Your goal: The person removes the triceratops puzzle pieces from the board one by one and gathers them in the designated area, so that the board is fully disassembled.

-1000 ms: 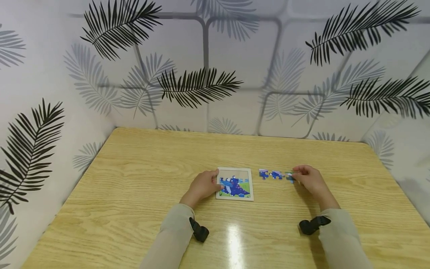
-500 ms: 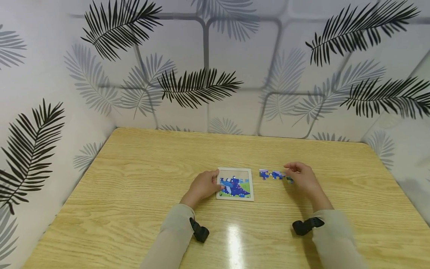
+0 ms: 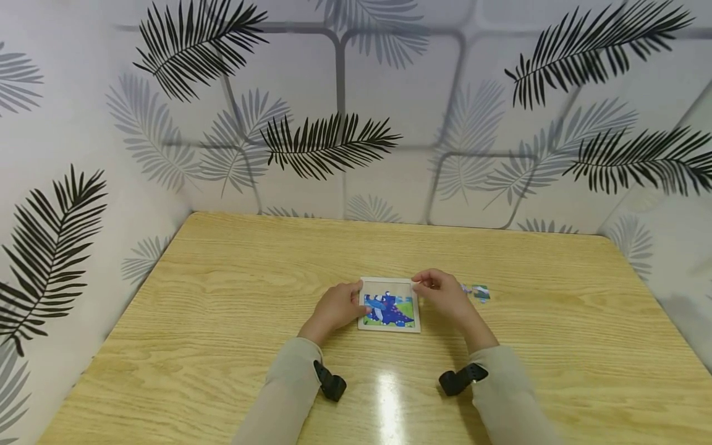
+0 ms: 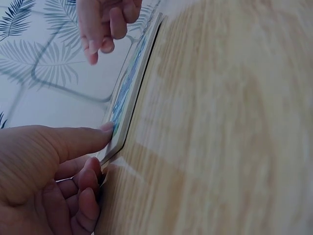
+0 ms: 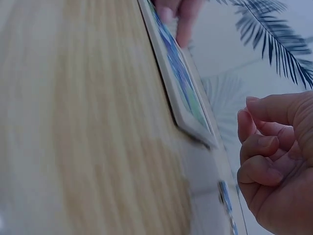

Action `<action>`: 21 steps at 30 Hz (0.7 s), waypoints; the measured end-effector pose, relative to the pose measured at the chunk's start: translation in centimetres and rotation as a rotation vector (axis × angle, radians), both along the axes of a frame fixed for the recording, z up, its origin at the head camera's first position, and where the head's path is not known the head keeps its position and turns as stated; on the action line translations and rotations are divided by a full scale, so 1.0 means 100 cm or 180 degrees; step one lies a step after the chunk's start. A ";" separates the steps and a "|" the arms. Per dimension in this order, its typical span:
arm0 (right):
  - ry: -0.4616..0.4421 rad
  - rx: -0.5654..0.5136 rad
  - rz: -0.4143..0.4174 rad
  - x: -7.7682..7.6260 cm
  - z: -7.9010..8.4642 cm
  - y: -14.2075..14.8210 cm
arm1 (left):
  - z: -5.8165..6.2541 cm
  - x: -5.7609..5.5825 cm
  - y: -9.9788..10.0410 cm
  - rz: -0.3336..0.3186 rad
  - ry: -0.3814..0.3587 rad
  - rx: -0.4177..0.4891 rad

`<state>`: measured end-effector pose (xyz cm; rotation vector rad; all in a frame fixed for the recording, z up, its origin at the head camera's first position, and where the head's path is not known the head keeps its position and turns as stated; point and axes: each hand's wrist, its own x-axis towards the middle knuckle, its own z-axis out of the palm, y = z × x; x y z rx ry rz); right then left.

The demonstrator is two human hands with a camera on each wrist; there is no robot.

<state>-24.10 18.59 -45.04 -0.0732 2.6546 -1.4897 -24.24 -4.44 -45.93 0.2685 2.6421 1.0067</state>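
Observation:
My left hand [image 3: 336,307] grips the left edge of a white-framed jigsaw puzzle [image 3: 416,303]. In the left wrist view its thumb [image 4: 85,142] lies on top of the puzzle frame [image 4: 128,110], while the other fingers curl at the side. The picture shows a blue dinosaur, and a bare strip runs along its top. At the upper right corner hovers my right hand [image 3: 445,296]. Its fingers [image 5: 259,169] are loosely curled, thumb and index tips close together, with nothing visible between them. A loose jigsaw piece [image 3: 481,292] lies right of that hand; another is partly covered by it.
The puzzle lies flat on a wood-grain table [image 3: 250,266]. Behind the table stands a pale wall [image 3: 389,80] with a dark and grey leaf pattern. Each sleeve carries a black wrist camera, one left [image 3: 332,386] and one right [image 3: 456,381].
My right hand has moved left from the loose pieces to the puzzle's upper right corner. The rightmost piece is uncovered now, its orientation slightly changed. My left hand and the puzzle have stayed put.

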 end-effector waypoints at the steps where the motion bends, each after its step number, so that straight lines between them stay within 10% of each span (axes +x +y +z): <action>1: -0.0009 0.0003 0.0035 0.000 -0.001 -0.006 | 0.000 0.000 0.000 0.0007 -0.0014 -0.0003; 21: -0.0143 0.0234 0.0618 0.003 -0.011 -0.052 | 0.002 -0.002 -0.001 -0.0099 0.0009 -0.0037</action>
